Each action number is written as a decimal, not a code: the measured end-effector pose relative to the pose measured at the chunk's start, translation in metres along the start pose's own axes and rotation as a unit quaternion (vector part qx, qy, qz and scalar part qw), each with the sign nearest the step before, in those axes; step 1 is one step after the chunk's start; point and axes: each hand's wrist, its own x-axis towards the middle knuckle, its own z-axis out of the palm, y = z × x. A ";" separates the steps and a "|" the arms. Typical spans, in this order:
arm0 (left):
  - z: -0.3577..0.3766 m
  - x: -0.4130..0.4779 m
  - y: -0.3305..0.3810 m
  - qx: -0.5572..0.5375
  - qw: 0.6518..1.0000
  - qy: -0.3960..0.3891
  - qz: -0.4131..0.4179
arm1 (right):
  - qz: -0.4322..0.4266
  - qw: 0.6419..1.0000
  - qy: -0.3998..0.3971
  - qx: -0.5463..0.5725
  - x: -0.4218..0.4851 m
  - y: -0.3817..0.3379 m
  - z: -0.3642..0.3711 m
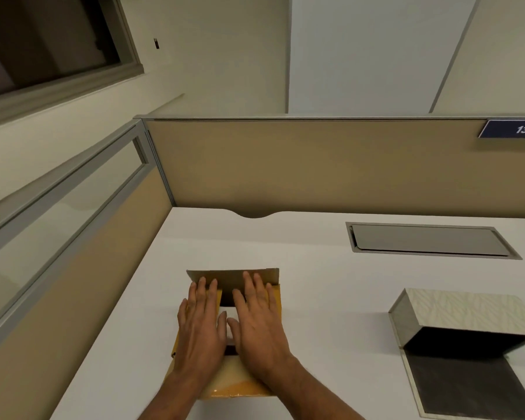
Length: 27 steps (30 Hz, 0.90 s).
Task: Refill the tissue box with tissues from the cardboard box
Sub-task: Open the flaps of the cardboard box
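A brown cardboard box [234,277] lies on the white desk in front of me, its far flap standing up. My left hand [202,325] and my right hand [258,322] rest flat side by side on its side flaps, fingers spread, gripping nothing. Between the hands a dark gap shows the inside, with a bit of white [229,313] in it. The tissue box [467,316], a silver patterned cover, stands tipped open to the right, above its dark base plate [464,386].
The white desk [315,268] is bounded by tan partition panels at the back and left. A grey cable hatch [428,239] is set into the desk at the back right. A blue tag reading 137 [515,128] hangs on the back panel.
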 end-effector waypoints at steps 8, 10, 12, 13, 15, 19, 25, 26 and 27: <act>0.019 0.025 -0.017 0.057 0.991 -0.114 -0.031 | 0.095 0.990 -0.105 -0.007 0.028 0.024 0.017; 0.021 0.027 -0.018 0.070 0.989 -0.123 -0.032 | 0.105 0.988 -0.113 -0.010 0.029 0.026 0.019; 0.020 0.030 -0.018 0.082 0.988 -0.128 -0.032 | 0.106 0.987 -0.120 -0.017 0.030 0.024 0.019; 0.017 0.032 -0.017 0.075 0.989 -0.125 -0.032 | 0.107 0.986 -0.123 -0.018 0.030 0.022 0.017; 0.009 0.035 -0.013 0.035 0.993 -0.106 -0.036 | 0.115 0.986 -0.119 0.000 0.031 0.016 0.011; -0.015 0.038 -0.013 -0.028 0.997 -0.049 -0.058 | 0.127 0.987 -0.052 0.087 0.032 0.015 -0.014; -0.045 0.035 -0.034 0.101 0.995 0.014 -0.006 | 0.132 0.990 0.022 0.053 0.009 0.061 -0.048; -0.046 0.034 -0.036 0.133 0.991 0.018 0.000 | 0.126 0.991 0.020 0.030 0.003 0.070 -0.048; -0.047 0.031 -0.038 0.163 0.986 0.016 -0.001 | 0.124 0.992 0.010 0.009 -0.004 0.078 -0.047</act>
